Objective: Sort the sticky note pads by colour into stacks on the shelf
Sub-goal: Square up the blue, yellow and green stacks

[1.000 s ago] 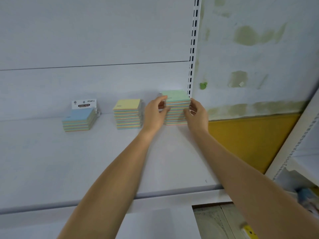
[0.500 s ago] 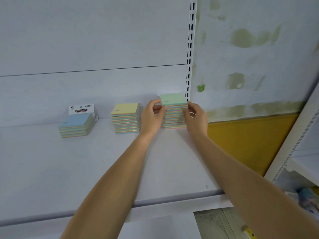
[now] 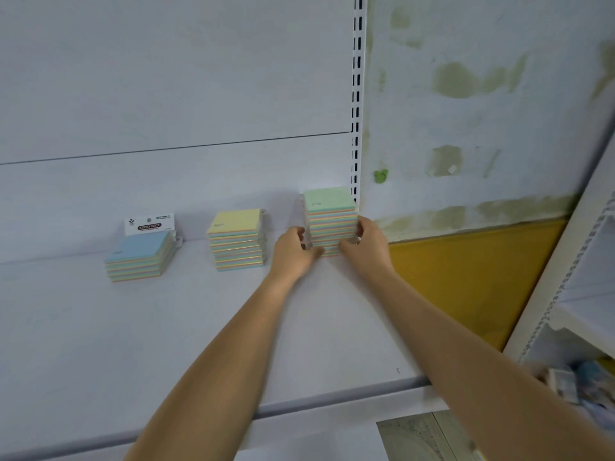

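Note:
Three stacks of sticky note pads stand along the back of a white shelf (image 3: 166, 327). The tallest, the green-topped stack (image 3: 329, 211), is at the right by the slotted upright. My left hand (image 3: 293, 251) grips its lower left side and my right hand (image 3: 364, 242) grips its lower right side, thumbs across the front of the bottom pads. A yellow-topped stack (image 3: 236, 239) sits just left of my left hand. Further left is a lower blue-topped stack (image 3: 139, 257) with a white "STICKY NOTE" header card behind it.
A slotted white upright (image 3: 357, 94) rises right behind the green stack. Beyond it is a stained wall with a yellow panel (image 3: 472, 274). Another white shelf unit (image 3: 579, 294) stands at the right edge, with blurred packs (image 3: 572, 384) below it.
Both hands have slid down from the upper part of the green stack to its base. The stack stays in place by the upright. The camera has tilted slightly.

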Demonstrator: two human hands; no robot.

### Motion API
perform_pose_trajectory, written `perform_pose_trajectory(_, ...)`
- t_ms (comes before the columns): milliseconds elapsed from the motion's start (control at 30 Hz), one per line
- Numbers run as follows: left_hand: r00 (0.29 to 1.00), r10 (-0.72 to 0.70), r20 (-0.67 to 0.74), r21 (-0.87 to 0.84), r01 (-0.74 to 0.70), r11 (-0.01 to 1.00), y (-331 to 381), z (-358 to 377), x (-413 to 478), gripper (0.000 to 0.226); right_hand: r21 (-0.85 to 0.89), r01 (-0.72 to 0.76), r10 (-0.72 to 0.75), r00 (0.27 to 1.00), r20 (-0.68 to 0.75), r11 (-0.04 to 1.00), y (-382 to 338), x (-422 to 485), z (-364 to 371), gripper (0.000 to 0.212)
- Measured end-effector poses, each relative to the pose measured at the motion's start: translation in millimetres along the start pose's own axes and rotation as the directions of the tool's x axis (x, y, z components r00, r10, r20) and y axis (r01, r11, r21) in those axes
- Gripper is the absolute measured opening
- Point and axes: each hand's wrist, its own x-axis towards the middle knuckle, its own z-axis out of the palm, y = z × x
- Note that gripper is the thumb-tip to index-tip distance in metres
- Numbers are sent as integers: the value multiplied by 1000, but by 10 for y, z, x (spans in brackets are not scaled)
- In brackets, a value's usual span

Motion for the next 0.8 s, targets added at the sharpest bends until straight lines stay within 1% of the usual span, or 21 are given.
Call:
perform_pose_trajectory(100,1000,17,-6,-18,-18,1000,-38,10,14,44,-94,-11,16,998,53,995,12,12,1,38)
perform_pose_trajectory(167,999,42,-20,-20,-43,999,-39,12,6,41,-124,-3,12,997,77,992,31,24,10,38)
perform_pose_trajectory(267,996,82,-33,16,-82,997,-53,21,-12,41,-168,6,7,997,82,986,42,27,9,35)
perform_pose_trajectory(433,997,68,-47,-27,-69,997,-76,24,-1,43,-175,-19,31,997,65,984,49,25,-5,31)
perform_pose_trajectory(533,998,48,-34,-52,-49,997,-58,7,-17,46,-166,-26,37,998,60,986,32,10,-9,34)
perform_pose_trajectory(633,999,44,10,-26,-44,999,-47,2,-37,51,-180,-33,47,996,73,983,15,-4,-29,41)
perform_pose_trajectory(700,999,47,9,-18,-46,999,-55,4,-45,49,-219,-28,49,995,90,975,32,0,-34,39)
perform_pose_trajectory(800,998,55,-25,-15,-56,998,-73,5,-35,43,-232,-23,40,997,67,972,59,11,-40,33)
